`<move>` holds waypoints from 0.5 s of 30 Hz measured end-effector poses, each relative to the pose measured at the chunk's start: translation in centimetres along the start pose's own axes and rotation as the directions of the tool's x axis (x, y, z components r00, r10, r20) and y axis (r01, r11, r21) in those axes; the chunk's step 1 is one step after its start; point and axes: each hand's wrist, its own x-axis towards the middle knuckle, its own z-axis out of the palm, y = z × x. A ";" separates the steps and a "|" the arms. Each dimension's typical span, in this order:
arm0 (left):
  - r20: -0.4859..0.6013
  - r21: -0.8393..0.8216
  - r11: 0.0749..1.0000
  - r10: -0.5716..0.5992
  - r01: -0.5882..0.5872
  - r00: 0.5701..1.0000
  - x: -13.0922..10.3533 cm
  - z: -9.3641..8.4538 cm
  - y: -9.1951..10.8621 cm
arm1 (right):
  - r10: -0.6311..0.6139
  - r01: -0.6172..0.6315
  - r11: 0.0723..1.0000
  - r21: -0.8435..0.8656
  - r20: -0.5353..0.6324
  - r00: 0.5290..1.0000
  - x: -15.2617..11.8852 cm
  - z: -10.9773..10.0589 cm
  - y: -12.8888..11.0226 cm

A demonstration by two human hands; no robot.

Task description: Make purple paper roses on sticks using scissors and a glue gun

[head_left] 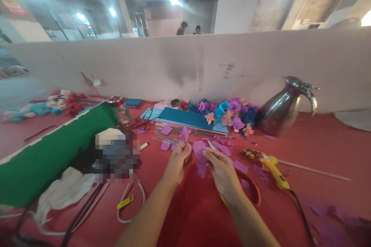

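Observation:
Between the fingertips of my left hand (177, 162) is a small purple paper flower (184, 135), held upright with its bloom above the fingers. My right hand (222, 168) pinches a purple paper petal (199, 149) by its right edge, close to the flower. Another purple strip (201, 169) hangs just below that petal; whether it is joined to it I cannot tell. Beyond the right fingers, pointed metal tips (211, 144) stick up, and the rest of that tool is hidden. Loose purple petals (222, 148) lie on the red table around both hands.
A yellow glue gun (274, 170) with a black cord lies at right, a steel jug (285, 108) behind it. Finished paper flowers (228, 112) are heaped at the back. Eyeglasses (147, 119), a glass jar (120, 111), a green board (60, 150) and cables stand or lie leftward.

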 end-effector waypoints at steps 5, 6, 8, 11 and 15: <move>-0.050 0.166 0.983 -0.065 0.073 0.997 0.4 -0.3 0.7 | -0.053 0.066 0.975 -0.210 0.069 0.996 0.3 0.5 0.1; -0.067 0.201 0.978 -0.050 0.063 0.996 0.5 -0.3 0.8 | -0.100 0.116 0.957 -0.267 0.073 0.992 0.5 0.1 -0.2; -0.117 0.202 0.978 -0.033 0.057 0.993 0.8 -0.5 1.1 | -0.257 0.260 0.848 -0.462 0.071 0.964 0.8 -1.9 -1.4; -0.174 0.215 0.976 0.019 0.019 0.985 1.2 -1.1 1.4 | -0.544 0.279 0.369 -0.886 0.037 0.839 0.9 -7.9 -3.6; -0.226 0.266 0.958 -0.051 0.112 0.973 1.7 -2.0 1.5 | -0.479 -0.229 -0.007 -0.973 -0.198 0.855 0.6 -16.3 -5.6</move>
